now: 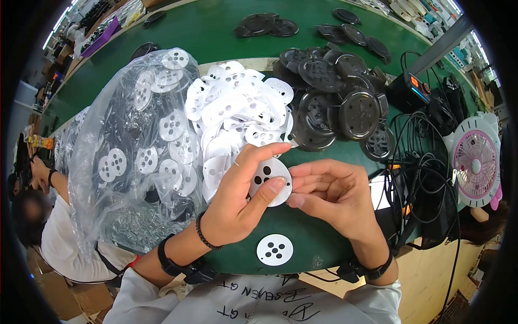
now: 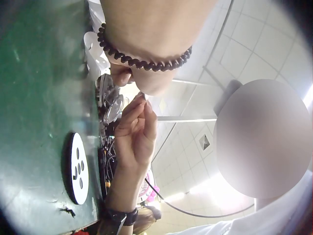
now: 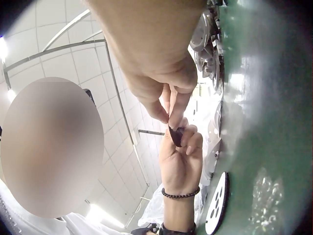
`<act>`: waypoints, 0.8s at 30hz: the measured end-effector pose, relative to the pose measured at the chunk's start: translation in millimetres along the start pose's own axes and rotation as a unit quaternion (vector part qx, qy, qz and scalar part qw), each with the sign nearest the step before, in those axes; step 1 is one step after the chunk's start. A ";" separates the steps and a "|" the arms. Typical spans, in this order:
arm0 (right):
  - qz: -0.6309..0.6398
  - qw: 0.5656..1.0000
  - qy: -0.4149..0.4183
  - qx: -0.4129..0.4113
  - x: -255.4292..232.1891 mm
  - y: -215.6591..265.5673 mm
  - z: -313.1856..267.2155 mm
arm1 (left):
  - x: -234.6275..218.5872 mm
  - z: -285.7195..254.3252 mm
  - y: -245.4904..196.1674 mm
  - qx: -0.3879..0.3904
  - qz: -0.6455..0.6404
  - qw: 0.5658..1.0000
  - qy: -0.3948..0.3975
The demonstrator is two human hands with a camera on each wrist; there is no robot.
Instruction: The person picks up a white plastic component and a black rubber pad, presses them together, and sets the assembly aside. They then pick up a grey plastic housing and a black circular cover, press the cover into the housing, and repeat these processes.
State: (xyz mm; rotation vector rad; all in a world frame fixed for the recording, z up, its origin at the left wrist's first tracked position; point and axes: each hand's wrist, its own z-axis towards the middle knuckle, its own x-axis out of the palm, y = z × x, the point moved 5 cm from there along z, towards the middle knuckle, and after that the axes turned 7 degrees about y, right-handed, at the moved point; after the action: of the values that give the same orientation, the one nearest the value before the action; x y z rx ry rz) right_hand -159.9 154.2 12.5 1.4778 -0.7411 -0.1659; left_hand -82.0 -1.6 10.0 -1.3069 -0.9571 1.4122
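Lone white disc (image 1: 274, 249) flat on green table (image 1: 216, 32), nearest. Just beyond it, held white disc (image 1: 270, 181) lifted off the table: left hand (image 1: 237, 200) pinching it, right hand (image 1: 332, 194) fingertips curled on its edge. Beyond: white disc pile (image 1: 237, 116), black discs (image 1: 334, 102).

A disc (image 1: 271, 180) sits between the left hand (image 1: 237, 197) and right hand (image 1: 332, 194), above the table (image 1: 216, 32). Another disc (image 1: 274, 249) lies on the table just before the hands. Behind them lies a heap of discs (image 1: 237, 113); a bag (image 1: 135, 151) of discs is left of it, a pile of covers (image 1: 334, 102) right. A fan (image 1: 476, 160) stands far right, cables (image 1: 426, 162) between.
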 end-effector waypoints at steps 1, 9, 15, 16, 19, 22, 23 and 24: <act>0.001 1.000 -0.001 0.000 -0.2 -0.2 -0.1 | 0.2 -0.2 0.1 0.000 0.000 1.000 0.000; 0.001 1.000 -0.002 0.009 -0.9 -0.3 -0.6 | 0.6 -0.4 0.1 0.000 -0.001 1.000 -0.002; 0.012 1.000 0.003 0.012 -1.0 -0.3 -0.2 | 1.4 -0.4 0.1 -0.013 -0.031 0.999 0.000; 0.009 1.000 0.002 0.012 -0.9 -0.5 -0.2 | 2.9 -0.1 0.3 -0.014 -0.031 0.999 0.000; 0.010 1.000 -0.002 0.008 -0.8 -2.1 0.4 | 3.5 -0.1 -1.4 0.018 -0.029 0.999 -0.033; 0.002 1.000 -0.012 -0.004 0.2 -2.8 0.2 | 4.0 -1.4 -2.8 0.026 0.013 0.999 -0.034; -0.010 1.000 -0.017 -0.011 0.6 -2.5 0.3 | 5.0 -2.1 -2.9 0.018 0.024 0.999 -0.036; -0.010 1.000 -0.017 -0.011 1.3 -4.0 0.1 | 5.5 -2.6 -2.7 0.010 0.036 0.999 -0.037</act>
State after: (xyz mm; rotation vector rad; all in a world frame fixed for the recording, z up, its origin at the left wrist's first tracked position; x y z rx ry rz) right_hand -157.6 153.0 9.2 1.4650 -0.7506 -0.2144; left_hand -79.0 4.3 11.0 -1.2923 -0.9501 1.5312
